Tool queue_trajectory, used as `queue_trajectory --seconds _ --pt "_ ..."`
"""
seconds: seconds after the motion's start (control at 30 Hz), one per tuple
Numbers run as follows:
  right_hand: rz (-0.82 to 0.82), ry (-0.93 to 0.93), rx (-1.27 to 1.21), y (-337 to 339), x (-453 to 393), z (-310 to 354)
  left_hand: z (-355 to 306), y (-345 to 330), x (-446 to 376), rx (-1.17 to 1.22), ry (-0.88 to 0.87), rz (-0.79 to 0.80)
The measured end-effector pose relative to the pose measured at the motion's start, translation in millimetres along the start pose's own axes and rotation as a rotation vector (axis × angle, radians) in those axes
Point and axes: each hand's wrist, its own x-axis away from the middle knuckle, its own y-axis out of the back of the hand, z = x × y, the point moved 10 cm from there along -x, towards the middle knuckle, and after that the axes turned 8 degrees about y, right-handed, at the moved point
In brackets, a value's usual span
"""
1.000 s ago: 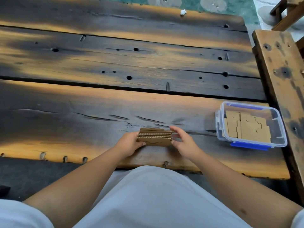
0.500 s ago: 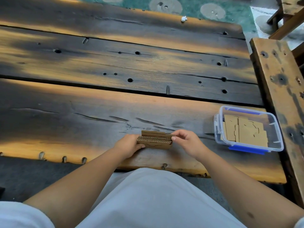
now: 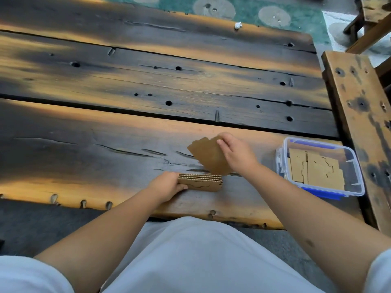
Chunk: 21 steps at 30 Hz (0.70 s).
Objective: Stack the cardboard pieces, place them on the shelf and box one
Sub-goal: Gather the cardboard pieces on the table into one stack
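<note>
Head view, looking down over a lap in white cloth (image 3: 190, 256) onto a dark, weathered plank tabletop (image 3: 105, 127) with nail holes and long cracks.

Left hand (image 3: 167, 186): fingers curled round the left end of a stack of cardboard pieces (image 3: 201, 182). Stack stands on edge near the tabletop's near edge, roughly at the middle of that edge; corrugated edges face up, several layers pressed together. Thumb lies on the near face.

Right hand (image 3: 234, 154): raised above the tabletop, just beyond and right of the stack. Fingers and thumb pinch the right side of a single cardboard piece (image 3: 208, 158). Piece is tilted, flat face toward the camera, notched outline along its upper left edge, slightly blurred. Its lower corner sits right by the stack's right end; contact between the two cannot be told.

Clear plastic box (image 3: 355, 172), blue clips front and back, lid off, sits at the near right corner of the tabletop, well apart from the stack. Flat cardboard sheets (image 3: 315, 170) with cut lines lie inside, covering most of its floor.

Right of the tabletop: a separate worn wooden plank (image 3: 357, 115), spotted with dark marks, running along the right edge. Beyond the far edge: green patterned rug (image 3: 243, 9) with pale round shapes. Small white scrap (image 3: 238, 25) on the far edge of the tabletop.
</note>
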Motion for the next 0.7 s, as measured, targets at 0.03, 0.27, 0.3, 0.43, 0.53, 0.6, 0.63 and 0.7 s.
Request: queue_trajectory --seconds 0.03,0.27,0.3,0.43,0.53,0.6,0.63,0.7 --pt "0.076 0.051 0.109 -11.3 -4.9 8.0 0.1 -1.0 -0.2 0.009 -0.004 0.002" --pt "0.479 0.249 0.362 -90.7 10.6 37.6 2.8 -1.7 0.3 0.082 0.024 -0.054" --pt "0.492 0.259 0.345 -94.9 13.7 38.7 4.0 -1.8 0.0 0.087 0.039 -0.061" --pt "0.562 0.289 0.303 -105.6 23.5 41.9 11.0 -3.0 -1.4 0.043 0.123 -0.108" --pt "0.633 0.315 0.389 -115.9 25.3 44.9 11.1 -4.5 -2.2 0.025 0.138 -0.125" --pt "0.653 0.335 0.415 -122.9 24.9 48.3 9.7 -5.3 -0.8 0.070 0.116 -0.130" --pt "0.648 0.347 0.409 -124.8 24.2 50.3 8.8 -4.3 0.2 0.105 0.095 -0.140" --pt "0.633 0.371 0.386 -126.4 24.2 53.1 4.5 -2.0 2.1 0.165 0.026 -0.153"
